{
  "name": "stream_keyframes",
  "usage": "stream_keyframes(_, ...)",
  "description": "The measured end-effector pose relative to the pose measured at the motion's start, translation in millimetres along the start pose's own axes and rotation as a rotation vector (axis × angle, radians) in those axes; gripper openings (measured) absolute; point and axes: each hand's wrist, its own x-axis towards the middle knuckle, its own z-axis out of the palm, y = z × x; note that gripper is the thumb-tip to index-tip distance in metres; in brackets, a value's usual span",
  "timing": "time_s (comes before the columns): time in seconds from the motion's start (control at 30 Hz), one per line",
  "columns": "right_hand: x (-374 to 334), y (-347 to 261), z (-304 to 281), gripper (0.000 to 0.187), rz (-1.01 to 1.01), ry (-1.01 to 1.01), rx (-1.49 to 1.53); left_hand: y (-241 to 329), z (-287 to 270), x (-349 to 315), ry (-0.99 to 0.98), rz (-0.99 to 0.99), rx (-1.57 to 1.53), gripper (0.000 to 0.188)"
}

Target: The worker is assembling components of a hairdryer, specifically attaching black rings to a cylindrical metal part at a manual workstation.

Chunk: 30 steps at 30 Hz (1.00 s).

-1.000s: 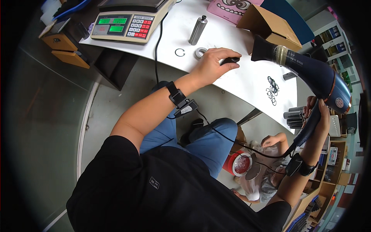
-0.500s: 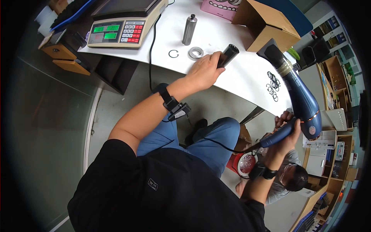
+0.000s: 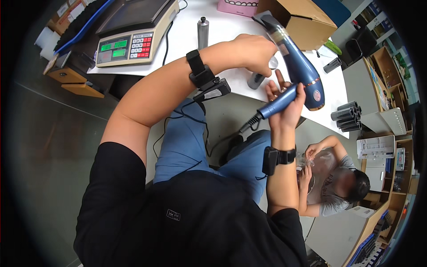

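My right hand point(image 3: 287, 107) is closed around the handle of a blue hair dryer point(image 3: 296, 64). The dryer's dark nozzle points up toward the far side of the table, and a thick cord runs down from its grip. Some right fingertips stretch out toward a dark metal tube point(image 3: 255, 81). My left hand point(image 3: 255, 52) reaches over that tube with curled fingers and appears to grip it. The tube is tilted, partly hidden by my fingers, with a bright round end beside the dryer. Behind my left wrist a metal cylinder point(image 3: 203, 32) with a screw on top stands upright.
A weighing scale point(image 3: 129, 46) stands at the table's left. At the back are a pink box point(image 3: 238, 6) and a cardboard box point(image 3: 307, 26). Several dark tubes point(image 3: 346, 116) stack at the right edge; another dark tube point(image 3: 332, 65) lies above them. A person point(image 3: 331, 180) sits at right.
My right hand has brought the hair dryer up and left, over the table. My left hand has shifted right and farther away, beside the dryer. The black rings are now out of sight.
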Motion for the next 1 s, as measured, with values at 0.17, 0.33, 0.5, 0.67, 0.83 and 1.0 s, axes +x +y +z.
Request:
stream_keyframes(0.17,12.9,13.7,1.0,0.044,0.055,-0.094,0.058,3.4,2.2,3.2,0.007,0.007,-0.026,0.047)
stream_keyframes(0.33,22.5,15.5,0.3,0.043,0.079,-0.059,-0.033,8.9,0.2,-3.2,0.138,-0.02,0.031,0.049)
stream_keyframes(0.5,20.9,12.5,3.8,0.045,0.081,-0.055,-0.014,-24.7,-12.9,-22.7,0.486,0.046,-0.281,0.048)
stream_keyframes(0.67,12.4,6.7,-1.0,0.047,0.087,-0.116,-0.002,-68.1,51.8,-49.9,0.407,-0.04,-0.274,0.049)
stream_keyframes(0.83,-13.5,-5.7,-5.2,0.046,-0.059,-0.054,-0.04,-56.1,101.2,-59.8,0.402,-0.007,-0.128,0.05)
stream_keyframes(1.0,-50.3,-31.3,-28.5,0.042,-0.139,0.04,-0.051,-61.4,106.0,-56.1,0.534,0.019,-0.175,0.056)
